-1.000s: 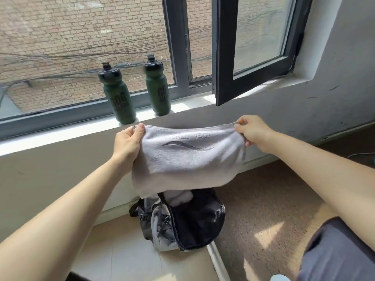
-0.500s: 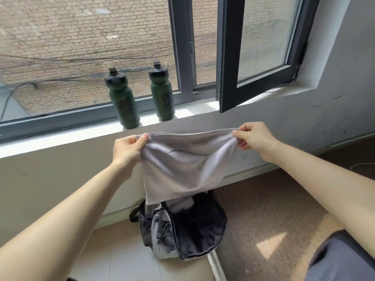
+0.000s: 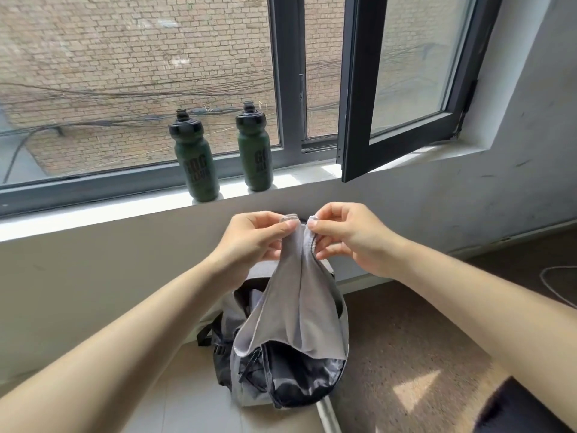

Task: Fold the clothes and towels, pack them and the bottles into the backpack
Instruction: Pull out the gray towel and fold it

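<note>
Mid-frame, left hand [image 3: 251, 242] and right hand [image 3: 348, 239] each pinch a top corner of the grey towel [image 3: 296, 307]. Soft and light, it looks best held there. It hangs over the open backpack [image 3: 293, 382], lower centre; beyond, two bottles [image 3: 196, 164] stand upper left.

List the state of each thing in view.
backpack: main compartment open.
towel: doubled, hanging over backpack.
left bottle: upright on sill, capped.
right bottle: upright on sill, capped.
window sash: open.
left hand: pinches towel corner.
right hand: pinches towel corner.
</note>
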Demonstrator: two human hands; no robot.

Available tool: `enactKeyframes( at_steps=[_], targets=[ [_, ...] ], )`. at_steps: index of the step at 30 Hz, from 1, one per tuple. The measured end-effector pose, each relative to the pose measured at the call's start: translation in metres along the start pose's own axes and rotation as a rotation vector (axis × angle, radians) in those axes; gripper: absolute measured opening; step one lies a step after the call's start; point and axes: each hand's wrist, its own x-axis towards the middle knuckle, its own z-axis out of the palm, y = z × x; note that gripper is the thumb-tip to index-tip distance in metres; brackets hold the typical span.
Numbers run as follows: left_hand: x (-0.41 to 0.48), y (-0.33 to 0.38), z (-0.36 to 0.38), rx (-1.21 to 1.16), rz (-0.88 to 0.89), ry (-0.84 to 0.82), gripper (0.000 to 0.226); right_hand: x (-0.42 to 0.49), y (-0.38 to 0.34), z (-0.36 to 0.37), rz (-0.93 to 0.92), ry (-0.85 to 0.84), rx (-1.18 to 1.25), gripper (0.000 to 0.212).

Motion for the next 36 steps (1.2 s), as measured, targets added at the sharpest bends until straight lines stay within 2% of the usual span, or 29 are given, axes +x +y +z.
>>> enactKeyframes(
  at_steps=[3,6,9,11,15,18,20,26,32,36],
  targets=[
    [-0.005,0.001,0.005,0.030,0.017,-0.038,0.020,-0.002,-0.001,0.004,-0.004,-0.056,0.004,0.002],
    [-0.006,0.001,0.003,0.031,0.031,-0.005,0.012,-0.002,0.000,0.002,-0.037,-0.081,0.017,0.020],
    [-0.008,0.002,0.003,0.024,0.046,-0.048,0.013,-0.004,0.003,0.004,-0.181,-0.049,-0.141,0.013],
    [-0.009,0.003,0.004,0.019,0.060,-0.083,0.014,-0.004,0.003,0.004,-0.236,-0.010,-0.251,0.017],
    [-0.008,0.006,0.001,0.041,0.100,-0.130,0.020,0.002,0.002,-0.001,-0.289,-0.028,-0.361,0.034],
    [-0.007,0.006,0.000,0.031,0.126,-0.126,0.024,0.003,0.002,-0.006,-0.279,-0.044,-0.367,0.025],
    [-0.007,0.004,0.000,0.084,0.153,-0.110,0.032,0.004,0.001,-0.009,-0.275,0.001,-0.369,0.017],
    [-0.008,-0.019,0.017,0.392,0.220,-0.019,0.043,0.003,0.002,-0.008,-0.265,0.119,-0.354,0.013],
    [0.000,-0.030,0.033,0.552,0.189,0.065,0.028,0.004,0.007,-0.003,-0.285,0.198,-0.388,0.014],
    [0.008,-0.030,0.037,0.632,0.135,0.132,0.026,0.007,0.007,-0.004,-0.304,0.235,-0.396,0.015]
  ],
)
